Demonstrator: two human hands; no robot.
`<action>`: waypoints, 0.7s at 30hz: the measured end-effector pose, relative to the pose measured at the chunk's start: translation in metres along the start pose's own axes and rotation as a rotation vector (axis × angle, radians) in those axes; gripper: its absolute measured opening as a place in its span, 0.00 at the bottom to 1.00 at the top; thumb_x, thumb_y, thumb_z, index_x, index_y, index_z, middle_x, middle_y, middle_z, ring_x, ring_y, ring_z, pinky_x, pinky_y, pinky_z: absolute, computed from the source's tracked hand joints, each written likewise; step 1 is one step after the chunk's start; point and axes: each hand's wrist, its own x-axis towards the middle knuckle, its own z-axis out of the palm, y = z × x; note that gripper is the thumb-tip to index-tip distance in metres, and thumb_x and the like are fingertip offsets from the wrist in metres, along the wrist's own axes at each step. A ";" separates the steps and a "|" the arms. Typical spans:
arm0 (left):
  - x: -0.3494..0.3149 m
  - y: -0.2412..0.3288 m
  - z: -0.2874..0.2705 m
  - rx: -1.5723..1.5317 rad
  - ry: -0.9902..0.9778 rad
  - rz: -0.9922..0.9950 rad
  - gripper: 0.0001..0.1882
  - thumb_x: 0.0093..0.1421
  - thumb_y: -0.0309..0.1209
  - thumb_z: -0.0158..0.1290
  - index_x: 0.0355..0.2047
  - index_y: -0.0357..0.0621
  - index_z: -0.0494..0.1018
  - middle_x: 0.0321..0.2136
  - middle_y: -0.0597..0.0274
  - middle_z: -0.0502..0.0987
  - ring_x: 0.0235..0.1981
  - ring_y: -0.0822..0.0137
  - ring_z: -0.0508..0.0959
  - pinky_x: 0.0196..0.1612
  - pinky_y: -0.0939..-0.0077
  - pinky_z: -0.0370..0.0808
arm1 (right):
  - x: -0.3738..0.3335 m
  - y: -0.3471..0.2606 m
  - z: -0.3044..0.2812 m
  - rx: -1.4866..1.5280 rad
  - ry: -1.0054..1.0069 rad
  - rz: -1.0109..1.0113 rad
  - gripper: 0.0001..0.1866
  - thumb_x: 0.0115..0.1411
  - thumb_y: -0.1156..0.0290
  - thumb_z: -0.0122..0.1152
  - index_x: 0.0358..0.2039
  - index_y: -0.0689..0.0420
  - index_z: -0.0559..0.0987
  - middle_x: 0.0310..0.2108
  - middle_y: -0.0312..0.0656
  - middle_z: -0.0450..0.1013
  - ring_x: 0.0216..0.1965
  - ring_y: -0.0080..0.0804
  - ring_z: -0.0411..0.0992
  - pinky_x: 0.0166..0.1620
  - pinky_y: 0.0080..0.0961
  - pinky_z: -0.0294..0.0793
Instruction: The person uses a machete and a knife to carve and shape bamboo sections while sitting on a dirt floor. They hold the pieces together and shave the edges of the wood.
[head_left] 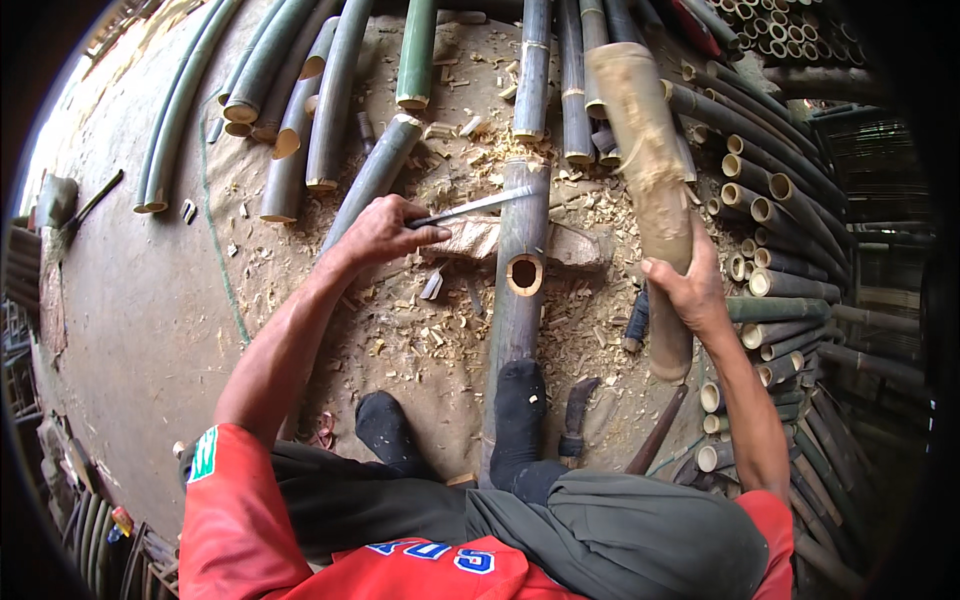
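My left hand (388,230) is closed around a narrow metal chisel (475,205), its flat blade reaching right to the bamboo pole (512,328). That pole runs away from me across a wooden block (575,250), and a round hole (525,274) with a pale cut rim shows in its upper side. In my right hand (692,282) is a thick wooden mallet (650,130), gripped near its lower part and held up to the right of the pole. Its middle is worn and frayed. My right foot in a black sock (520,400) rests on the pole's near part.
Bamboo poles (340,110) lie spread at the far side, and a stack of cut bamboo (775,215) fills the right. A curved blade (578,410), a dark-handled tool (637,318) and a pointed brown tool (660,430) lie near my feet. Wood chips (430,335) litter the ground.
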 end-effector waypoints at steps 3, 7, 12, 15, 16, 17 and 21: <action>-0.007 0.015 -0.006 0.319 -0.079 0.104 0.36 0.66 0.64 0.56 0.27 0.38 0.84 0.16 0.47 0.76 0.24 0.47 0.82 0.30 0.51 0.74 | -0.009 -0.002 0.007 0.238 0.003 0.159 0.43 0.54 0.57 0.75 0.64 0.63 0.68 0.52 0.45 0.75 0.53 0.34 0.75 0.59 0.31 0.73; -0.014 0.017 -0.008 0.467 -0.116 0.129 0.37 0.66 0.63 0.56 0.23 0.35 0.81 0.16 0.44 0.76 0.23 0.42 0.81 0.30 0.50 0.75 | -0.023 -0.004 0.016 0.267 -0.064 0.265 0.44 0.54 0.57 0.75 0.65 0.64 0.66 0.55 0.46 0.73 0.55 0.33 0.73 0.61 0.31 0.71; -0.018 0.012 -0.005 0.586 -0.089 0.043 0.36 0.65 0.62 0.57 0.24 0.35 0.82 0.17 0.44 0.77 0.24 0.44 0.82 0.29 0.50 0.77 | -0.033 -0.010 0.034 0.163 -0.112 0.174 0.46 0.54 0.57 0.76 0.66 0.64 0.63 0.56 0.50 0.72 0.57 0.35 0.73 0.62 0.33 0.72; -0.019 0.007 0.001 0.629 -0.066 0.017 0.35 0.64 0.62 0.58 0.25 0.35 0.82 0.18 0.43 0.78 0.24 0.45 0.83 0.29 0.51 0.78 | -0.038 -0.021 0.049 -0.053 -0.209 0.190 0.44 0.55 0.58 0.74 0.66 0.63 0.63 0.53 0.57 0.75 0.51 0.45 0.78 0.56 0.42 0.79; -0.019 0.006 0.001 0.615 -0.080 -0.007 0.35 0.63 0.62 0.59 0.25 0.35 0.82 0.19 0.43 0.79 0.24 0.45 0.83 0.30 0.51 0.78 | -0.038 -0.021 0.057 -0.166 -0.271 0.221 0.44 0.55 0.58 0.73 0.66 0.62 0.63 0.53 0.60 0.75 0.49 0.48 0.79 0.55 0.45 0.80; -0.017 0.009 0.000 0.601 -0.093 -0.027 0.35 0.63 0.62 0.59 0.26 0.34 0.82 0.19 0.43 0.79 0.25 0.44 0.83 0.30 0.51 0.78 | -0.040 -0.017 0.061 -0.283 -0.328 0.253 0.44 0.55 0.57 0.72 0.67 0.62 0.63 0.52 0.63 0.76 0.48 0.51 0.80 0.53 0.48 0.81; -0.014 0.013 -0.003 0.581 -0.118 -0.032 0.36 0.62 0.62 0.60 0.27 0.33 0.82 0.20 0.43 0.79 0.26 0.43 0.83 0.31 0.51 0.78 | -0.023 -0.020 0.056 -0.364 -0.433 0.268 0.42 0.52 0.61 0.74 0.64 0.59 0.65 0.49 0.60 0.78 0.47 0.53 0.80 0.54 0.48 0.79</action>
